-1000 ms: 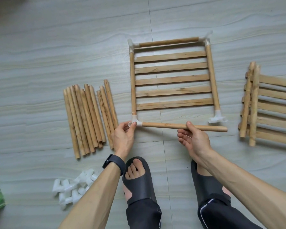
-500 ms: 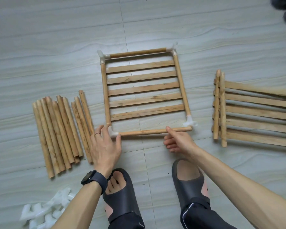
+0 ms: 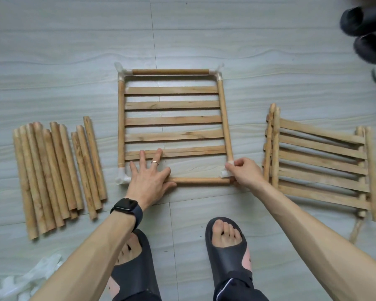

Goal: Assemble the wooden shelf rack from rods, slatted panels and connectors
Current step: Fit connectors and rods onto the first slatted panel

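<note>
**Light frame, loose corners: hold it at the joints**

Everything lies on the floor (image 3: pixel 52 61). At the middle of it is the shelf frame (image 3: pixel 174 105): five pale flat slats ringed by four round rods, with a translucent white plastic piece at each corner. It looks light and fairly stiff across the slats. I judge the push-fit corners to be its weak point, since lifting it by one rod could rack it or pull it apart. It is better taken by two opposite corners or by both side rods.

Toward the floor's right side sit the spare panels (image 3: pixel 319 161), stacked askew. Toward the left are the loose rods (image 3: pixel 57 170), smooth and apt to roll.

The near rod (image 3: pixel 200 181) runs along the frame's near side. The left hand (image 3: pixel 149 180) lies flat with fingers spread, pressing on that rod and the nearest slat. The right hand (image 3: pixel 245 172) pinches the near-right connector (image 3: pixel 225 173), a small piece of slick plastic. I cannot tell whether the rod is fully seated in it.
</note>
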`<state>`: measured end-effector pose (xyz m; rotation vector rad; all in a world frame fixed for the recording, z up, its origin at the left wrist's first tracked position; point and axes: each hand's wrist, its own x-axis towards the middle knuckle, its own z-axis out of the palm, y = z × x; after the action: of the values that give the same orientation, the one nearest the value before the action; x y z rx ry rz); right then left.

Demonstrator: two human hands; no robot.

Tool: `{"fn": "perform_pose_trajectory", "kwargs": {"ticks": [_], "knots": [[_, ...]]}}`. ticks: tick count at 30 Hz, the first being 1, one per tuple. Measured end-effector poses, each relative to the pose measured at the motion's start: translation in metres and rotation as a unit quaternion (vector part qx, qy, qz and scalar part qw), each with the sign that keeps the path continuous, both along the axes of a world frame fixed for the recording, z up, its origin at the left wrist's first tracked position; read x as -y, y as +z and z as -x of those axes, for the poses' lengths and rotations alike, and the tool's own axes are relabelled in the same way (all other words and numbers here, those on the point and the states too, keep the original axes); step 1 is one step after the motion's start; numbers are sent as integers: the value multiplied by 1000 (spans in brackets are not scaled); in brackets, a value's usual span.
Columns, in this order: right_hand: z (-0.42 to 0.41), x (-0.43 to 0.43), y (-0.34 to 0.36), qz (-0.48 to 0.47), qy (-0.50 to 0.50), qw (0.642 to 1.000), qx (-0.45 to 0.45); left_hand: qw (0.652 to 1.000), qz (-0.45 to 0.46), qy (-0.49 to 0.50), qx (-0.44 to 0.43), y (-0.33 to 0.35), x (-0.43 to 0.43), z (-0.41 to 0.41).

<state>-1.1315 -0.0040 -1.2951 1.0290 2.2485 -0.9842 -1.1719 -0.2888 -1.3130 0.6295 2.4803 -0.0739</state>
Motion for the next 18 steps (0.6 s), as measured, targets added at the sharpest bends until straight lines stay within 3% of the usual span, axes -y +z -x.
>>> {"fn": "perform_pose_trajectory", "kwargs": {"ticks": [3,6,10,13,18], "knots": [[1,0,-3,1,-9,1000,5,1000,1,-5,-6,1,1,-1],[-7,11,-4,-105,31,994,-5,1000,1,-6,-13,-1,0,0],[-18,26,-5,-162,84,983,-23,1000,-2,-21,-9,-3,3,2],[-18,17,-5,-142,79,987,-13,1000,1,-25,-3,-1,5,3],[-39,-11,-2,-123,-11,992,-2,1000,-18,-17,3,2,5,4]]}}
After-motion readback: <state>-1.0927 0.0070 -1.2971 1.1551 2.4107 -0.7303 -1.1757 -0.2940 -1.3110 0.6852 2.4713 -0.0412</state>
